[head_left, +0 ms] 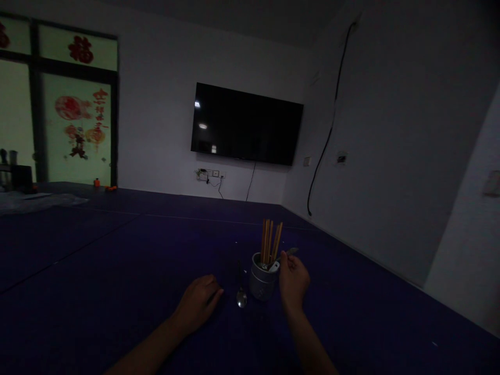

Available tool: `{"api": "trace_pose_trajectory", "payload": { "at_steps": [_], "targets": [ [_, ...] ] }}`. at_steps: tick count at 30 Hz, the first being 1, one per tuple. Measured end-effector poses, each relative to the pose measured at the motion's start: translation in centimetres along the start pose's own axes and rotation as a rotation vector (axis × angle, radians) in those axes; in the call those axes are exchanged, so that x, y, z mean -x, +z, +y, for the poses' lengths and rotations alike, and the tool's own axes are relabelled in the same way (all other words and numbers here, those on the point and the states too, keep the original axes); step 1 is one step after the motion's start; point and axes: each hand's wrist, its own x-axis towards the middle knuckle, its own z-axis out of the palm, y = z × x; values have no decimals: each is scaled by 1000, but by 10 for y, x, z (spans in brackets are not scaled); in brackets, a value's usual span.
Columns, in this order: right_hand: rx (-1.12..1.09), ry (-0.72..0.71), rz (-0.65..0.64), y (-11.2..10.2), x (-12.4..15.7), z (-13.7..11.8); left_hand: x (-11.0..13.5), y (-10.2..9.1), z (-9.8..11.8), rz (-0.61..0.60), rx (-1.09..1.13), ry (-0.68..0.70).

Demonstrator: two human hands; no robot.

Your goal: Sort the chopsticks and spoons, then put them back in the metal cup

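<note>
A small grey cup-shaped holder [261,284] stands on the dark blue surface [117,271], with several wooden chopsticks [270,240] upright in it. My right hand [292,278] is closed on a metal utensil [282,259] whose end dips into the holder's mouth. A metal spoon [241,292] lies flat on the surface just left of the holder. My left hand [199,302] rests palm down on the surface left of the spoon, fingers loosely curled and holding nothing.
A black television [246,125] hangs on the far wall above power sockets [211,174]. A cable [328,130] runs down the right wall. Windows with red decorations [78,120] are at the far left, with dim objects [15,174] below.
</note>
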Motion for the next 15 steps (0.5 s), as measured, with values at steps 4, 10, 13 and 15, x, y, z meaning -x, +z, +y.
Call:
{"api": "trace_pose_trajectory", "payload": {
  "at_steps": [4,10,13,15],
  "targets": [
    [97,-14,-31,-2,-1,-1,0,1,1,-20,0,-1],
    [196,10,-51,-4,-2,-2,0,2,3,0,6,-4],
    [234,28,-53,-3,-2,-1,0,2,3,-21,3,-8],
    [243,43,-54,-3,-1,-1,0,2,3,-31,4,-6]
  ]
}}
